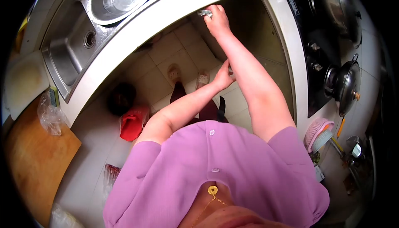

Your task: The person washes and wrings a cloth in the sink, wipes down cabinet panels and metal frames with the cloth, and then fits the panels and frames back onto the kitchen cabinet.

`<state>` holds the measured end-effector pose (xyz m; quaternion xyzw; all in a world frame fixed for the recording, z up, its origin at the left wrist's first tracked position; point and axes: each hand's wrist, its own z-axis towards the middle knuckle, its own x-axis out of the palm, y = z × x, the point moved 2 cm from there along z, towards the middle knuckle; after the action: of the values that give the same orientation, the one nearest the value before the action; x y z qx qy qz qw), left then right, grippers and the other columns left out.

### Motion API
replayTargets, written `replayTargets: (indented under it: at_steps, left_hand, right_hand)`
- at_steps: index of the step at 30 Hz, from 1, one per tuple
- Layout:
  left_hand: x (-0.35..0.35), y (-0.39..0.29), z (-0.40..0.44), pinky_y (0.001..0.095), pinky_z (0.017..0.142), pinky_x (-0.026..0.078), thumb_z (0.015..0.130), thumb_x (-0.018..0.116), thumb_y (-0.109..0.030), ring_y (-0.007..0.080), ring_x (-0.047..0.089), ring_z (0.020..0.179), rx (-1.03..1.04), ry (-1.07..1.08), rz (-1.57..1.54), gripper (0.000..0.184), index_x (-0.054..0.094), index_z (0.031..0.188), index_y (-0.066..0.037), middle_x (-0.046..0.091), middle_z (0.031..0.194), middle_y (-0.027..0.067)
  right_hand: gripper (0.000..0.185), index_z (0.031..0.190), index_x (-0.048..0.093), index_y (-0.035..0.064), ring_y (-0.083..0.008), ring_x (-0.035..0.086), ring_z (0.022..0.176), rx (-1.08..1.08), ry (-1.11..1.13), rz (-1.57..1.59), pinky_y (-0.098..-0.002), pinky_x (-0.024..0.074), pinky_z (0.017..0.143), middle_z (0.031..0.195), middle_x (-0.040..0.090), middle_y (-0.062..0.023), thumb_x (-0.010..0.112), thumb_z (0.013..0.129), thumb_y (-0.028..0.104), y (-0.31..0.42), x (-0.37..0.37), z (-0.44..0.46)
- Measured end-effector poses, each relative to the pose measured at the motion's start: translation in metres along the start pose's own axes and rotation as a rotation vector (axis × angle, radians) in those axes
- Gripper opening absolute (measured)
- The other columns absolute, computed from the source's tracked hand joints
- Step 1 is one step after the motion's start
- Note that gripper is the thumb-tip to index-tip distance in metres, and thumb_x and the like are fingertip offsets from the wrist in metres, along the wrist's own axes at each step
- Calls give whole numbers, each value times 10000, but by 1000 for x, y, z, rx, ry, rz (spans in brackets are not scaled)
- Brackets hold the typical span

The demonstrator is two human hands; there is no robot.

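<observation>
Upper left: one sink (64, 53), one steel basin (99, 1). Upper centre: one crumpled wad (205, 13), grasped in the grip of the right hand (218, 21). Centre: the left hand (223, 79), grip cannot be determined. Right: one hob (305, 28), two pans (348, 82).

The right arm (261, 80) is stretched far forward, with the fingers (216, 8) of the right hand (218, 23) curled closed, while the left arm (183, 111), bent at the elbow, places the left hand (223, 79) below the right forearm (241, 53), which partly hides it.
</observation>
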<state>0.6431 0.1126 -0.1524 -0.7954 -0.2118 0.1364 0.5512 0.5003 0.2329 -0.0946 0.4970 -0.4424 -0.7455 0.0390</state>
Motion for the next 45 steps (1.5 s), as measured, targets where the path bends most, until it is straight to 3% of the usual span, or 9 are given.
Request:
replayTargets:
  at_steps: [6, 14, 18, 25, 33, 35, 37, 43, 45]
  left_hand:
    - [-10, 24, -15, 350, 920, 463, 708, 745, -207, 273, 552, 1101, -266, 119, 4, 757, 384, 1352, -40, 534, 1232, 178]
    - [-54, 45, -32, 357, 975, 423, 773, 689, -228, 287, 520, 1168, -345, 10, 157, 518, 529, 1229, -41, 551, 1247, 159]
    - [-54, 22, -31, 370, 917, 453, 798, 646, -215, 299, 558, 1077, -287, -92, 255, 449, 553, 1207, -55, 554, 1194, 166]
    - [-46, 14, -35, 337, 898, 466, 831, 635, -238, 255, 583, 1056, -246, 26, 299, 452, 538, 1232, -54, 550, 1227, 156]
    - [-46, -3, -52, 355, 948, 436, 846, 621, -351, 283, 501, 1167, -156, 8, 183, 499, 517, 1253, -82, 510, 1253, 177]
    - [-18, -48, -77, 335, 972, 410, 876, 593, -325, 239, 500, 1169, -241, 120, -199, 511, 469, 1306, -78, 519, 1262, 143]
    - [-12, -55, -85, 308, 980, 399, 896, 575, -264, 209, 512, 1151, -346, 156, -385, 479, 455, 1320, -77, 555, 1227, 115]
    - [-51, -15, -77, 277, 808, 497, 900, 532, -94, 142, 596, 932, -102, -323, -280, 306, 496, 1202, -57, 611, 1064, 71]
    - [-32, -46, -73, 375, 900, 460, 829, 582, -47, 256, 551, 1062, 189, -281, -8, 418, 484, 1234, -74, 569, 1150, 138]
  right_hand:
    - [258, 951, 610, 56, -326, 540, 1029, -220, 188, -68, -391, 455, 884, 1086, 547, -134, 607, 697, 12, -55, -72, -128]
    - [232, 943, 617, 42, -303, 562, 1036, 366, 303, -143, -356, 458, 888, 1065, 571, -144, 642, 713, 27, -111, -172, -272]
    - [316, 1087, 619, 65, -325, 539, 1093, 78, -121, -14, -373, 441, 924, 1175, 556, -165, 637, 774, 108, -55, -138, -164]
    - [403, 1177, 596, 136, -347, 478, 1177, -221, 244, -218, -397, 425, 971, 1294, 504, -135, 550, 797, 9, -50, -99, -178]
    - [355, 1204, 596, 131, -238, 549, 1114, 539, 203, -93, -318, 472, 890, 1206, 577, -112, 584, 855, 62, -104, -186, -304]
    - [293, 1196, 584, 65, -220, 577, 1089, 837, -22, 562, -310, 440, 922, 1184, 596, -140, 545, 920, 154, -67, -165, -287]
    - [326, 1232, 542, 28, -144, 597, 985, 508, 218, 425, -267, 466, 827, 1143, 612, -85, 504, 949, 185, -37, -153, -268]
    - [495, 1354, 409, 41, -189, 590, 1015, 415, 112, 348, -287, 461, 849, 1197, 579, -137, 526, 874, 65, -113, -138, -235]
    - [644, 1404, 333, 69, -234, 597, 1021, 440, 256, 284, -309, 454, 886, 1219, 570, -157, 597, 817, 68, -132, -120, -244]
